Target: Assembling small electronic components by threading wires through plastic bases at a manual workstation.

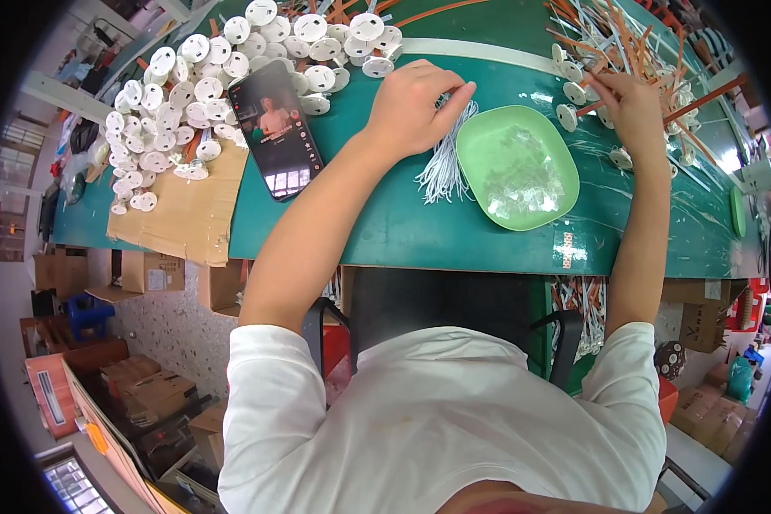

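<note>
My left hand (418,104) is closed in a pinch above a bundle of thin white cords (447,167); whatever its fingertips hold is too small to make out. Just right of the cords sits a light green square dish (518,214) with small clear plastic pieces (522,176) inside. My right hand (630,107) reaches to the far right, its fingers pinched together at a pile of brown and grey strips (625,38) with white round discs (567,117) on them. What those fingers grip is hard to tell.
Many white discs (171,111) are heaped at the far left, partly on a cardboard sheet (176,214). A phone (274,128) with a lit screen lies by them on the green table (385,223). Boxes (150,274) stand on the floor. A black chair (437,308) is before me.
</note>
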A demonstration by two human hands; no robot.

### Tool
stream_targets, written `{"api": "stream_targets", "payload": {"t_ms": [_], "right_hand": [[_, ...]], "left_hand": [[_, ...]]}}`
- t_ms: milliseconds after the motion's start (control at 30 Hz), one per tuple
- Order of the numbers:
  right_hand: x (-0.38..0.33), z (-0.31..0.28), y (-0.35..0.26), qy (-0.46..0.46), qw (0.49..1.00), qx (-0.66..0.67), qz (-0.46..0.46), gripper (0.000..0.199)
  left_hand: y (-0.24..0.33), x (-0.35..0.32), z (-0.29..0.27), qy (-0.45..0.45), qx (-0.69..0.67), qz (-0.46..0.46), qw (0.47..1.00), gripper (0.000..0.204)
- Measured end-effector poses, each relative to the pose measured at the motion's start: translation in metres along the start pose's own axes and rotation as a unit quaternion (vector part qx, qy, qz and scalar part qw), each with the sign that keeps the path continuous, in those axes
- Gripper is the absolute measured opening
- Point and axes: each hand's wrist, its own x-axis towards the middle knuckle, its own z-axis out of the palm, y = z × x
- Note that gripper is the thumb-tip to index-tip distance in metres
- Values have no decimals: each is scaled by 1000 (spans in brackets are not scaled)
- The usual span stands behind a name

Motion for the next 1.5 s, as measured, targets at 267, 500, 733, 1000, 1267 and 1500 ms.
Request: {"api": "stream_targets", "payload": {"t_ms": [267,500,733,1000,1267,1500], "right_hand": [[-5,-21,-12,473,878,-38,-59,12],[-3,-29,-12,588,780,209,34,20],[3,4,-12,344,935,69,52,21],[-8,0,-2,-39,999,-30,21,26],[-3,-15,-32,76,854,476,197,22],[-13,-8,-119,106,669,679,284,23]], "left_hand": [[10,1,3,-1,-3,19,1000,11],[17,2,9,-12,-21,37,999,14],[16,-1,6,-36,-10,47,998,13],[15,-2,4,-65,-11,17,998,10],[26,1,4,-12,-76,6,997,14],[75,9,7,-130,-330,-134,925,43]]}}
